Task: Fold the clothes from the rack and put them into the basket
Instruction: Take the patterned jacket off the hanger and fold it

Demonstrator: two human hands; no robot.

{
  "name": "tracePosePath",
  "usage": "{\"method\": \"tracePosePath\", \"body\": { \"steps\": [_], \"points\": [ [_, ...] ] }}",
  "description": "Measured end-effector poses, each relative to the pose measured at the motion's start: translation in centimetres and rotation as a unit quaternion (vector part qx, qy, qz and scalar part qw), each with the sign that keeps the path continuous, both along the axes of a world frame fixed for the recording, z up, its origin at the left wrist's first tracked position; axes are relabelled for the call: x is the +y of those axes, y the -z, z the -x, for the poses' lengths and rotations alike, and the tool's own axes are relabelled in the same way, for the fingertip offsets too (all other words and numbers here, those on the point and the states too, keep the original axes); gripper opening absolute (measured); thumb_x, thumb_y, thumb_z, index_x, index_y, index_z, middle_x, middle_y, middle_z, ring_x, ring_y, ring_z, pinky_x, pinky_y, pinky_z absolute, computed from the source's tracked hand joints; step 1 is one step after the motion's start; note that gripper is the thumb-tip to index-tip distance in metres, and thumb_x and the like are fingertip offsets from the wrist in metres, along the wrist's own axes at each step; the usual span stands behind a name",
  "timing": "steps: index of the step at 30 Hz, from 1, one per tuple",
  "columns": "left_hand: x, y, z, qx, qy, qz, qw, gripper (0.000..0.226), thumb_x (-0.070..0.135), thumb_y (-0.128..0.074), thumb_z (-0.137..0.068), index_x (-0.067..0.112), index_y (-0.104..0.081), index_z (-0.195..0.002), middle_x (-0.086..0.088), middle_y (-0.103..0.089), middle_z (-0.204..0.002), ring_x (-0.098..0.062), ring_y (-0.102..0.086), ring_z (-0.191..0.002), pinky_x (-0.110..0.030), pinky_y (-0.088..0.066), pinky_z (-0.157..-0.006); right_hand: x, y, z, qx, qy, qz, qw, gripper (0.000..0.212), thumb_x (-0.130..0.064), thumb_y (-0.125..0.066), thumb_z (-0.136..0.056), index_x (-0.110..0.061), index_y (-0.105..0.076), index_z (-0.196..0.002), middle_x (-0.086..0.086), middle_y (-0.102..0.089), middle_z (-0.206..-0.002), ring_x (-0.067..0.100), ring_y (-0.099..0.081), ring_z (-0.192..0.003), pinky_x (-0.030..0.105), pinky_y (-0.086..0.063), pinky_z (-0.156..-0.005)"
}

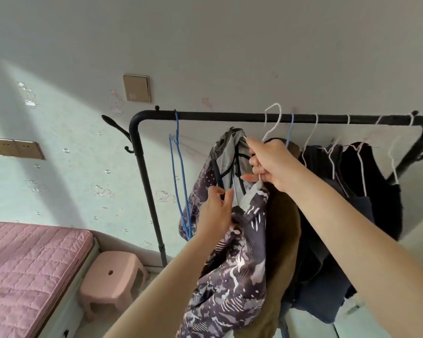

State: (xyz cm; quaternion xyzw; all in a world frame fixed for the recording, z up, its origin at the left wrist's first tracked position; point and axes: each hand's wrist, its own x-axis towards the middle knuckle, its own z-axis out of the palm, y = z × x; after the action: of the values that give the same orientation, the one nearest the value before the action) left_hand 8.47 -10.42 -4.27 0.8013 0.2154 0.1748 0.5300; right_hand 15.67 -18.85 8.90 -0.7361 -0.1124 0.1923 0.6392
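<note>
Head cam: right hand (pixel 270 164) pinches the white hanger (pixel 273 123), lifted just off the rack (pixel 230 117), left hand (pixel 215 211) grips the patterned jacket (pixel 232 252), so I'd slide the hanger out gently, no yanking.

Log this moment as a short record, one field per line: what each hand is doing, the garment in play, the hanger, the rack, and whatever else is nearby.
left hand: pinches the front edge of the patterned garment
right hand: grips the white hanger at the garment's neck
patterned garment: purple and white print, grey lining, hangs down between the forearms
white hanger: hook lifted off the rail
rack: black rail; dark clothes on white hangers at right, empty blue hanger at left
nearby: pink stool, pink bed
basket: not in view
</note>
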Motion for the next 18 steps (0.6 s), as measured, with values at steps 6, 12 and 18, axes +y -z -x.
{"method": "tracePosePath", "body": {
  "steps": [6, 12, 18],
  "points": [
    [0.9, -2.6, -3.2, -0.011, -0.021, -0.166, 0.986, 0.052, 0.043, -0.049, -0.094, 0.018, -0.028, -0.135, -0.008, -0.044, -0.136, -0.034, -0.054, -0.113, -0.045, -0.047, -0.085, -4.4, -0.4, 4.2, -0.013, -0.01, 0.037, 0.999, 0.016, -0.021, -0.038, -0.101, -0.009, -0.047, -0.096, 0.002, -0.034, -0.06, 0.009, -0.031, -0.036, 0.032, -0.054, -0.044],
    [2.4, -5.0, -4.0, -0.058, -0.064, -0.241, 0.967, 0.022, 0.017, -0.044, -0.097, 0.012, -0.054, -0.116, -0.011, -0.063, -0.109, -0.033, -0.059, -0.094, -0.035, -0.038, -0.069, -7.9, 0.7, 5.2, -0.109, -0.003, 0.13, 0.986, 0.02, -0.015, -0.037, -0.096, -0.007, -0.054, -0.089, -0.002, -0.034, -0.054, 0.009, -0.026, -0.038, 0.018, -0.03, -0.035],
    [5.9, -6.7, -4.1, -0.038, -0.106, -0.173, 0.979, 0.023, 0.008, -0.042, -0.093, 0.009, -0.063, -0.103, -0.014, -0.065, -0.094, -0.033, -0.058, -0.086, -0.034, -0.041, -0.07, -10.2, 1.5, 6.2, -0.098, -0.026, 0.159, 0.982, 0.025, -0.008, -0.044, -0.088, -0.009, -0.058, -0.067, 0.001, -0.035, -0.047, 0.012, -0.022, -0.035, 0.017, -0.02, -0.038]
  ]
}}
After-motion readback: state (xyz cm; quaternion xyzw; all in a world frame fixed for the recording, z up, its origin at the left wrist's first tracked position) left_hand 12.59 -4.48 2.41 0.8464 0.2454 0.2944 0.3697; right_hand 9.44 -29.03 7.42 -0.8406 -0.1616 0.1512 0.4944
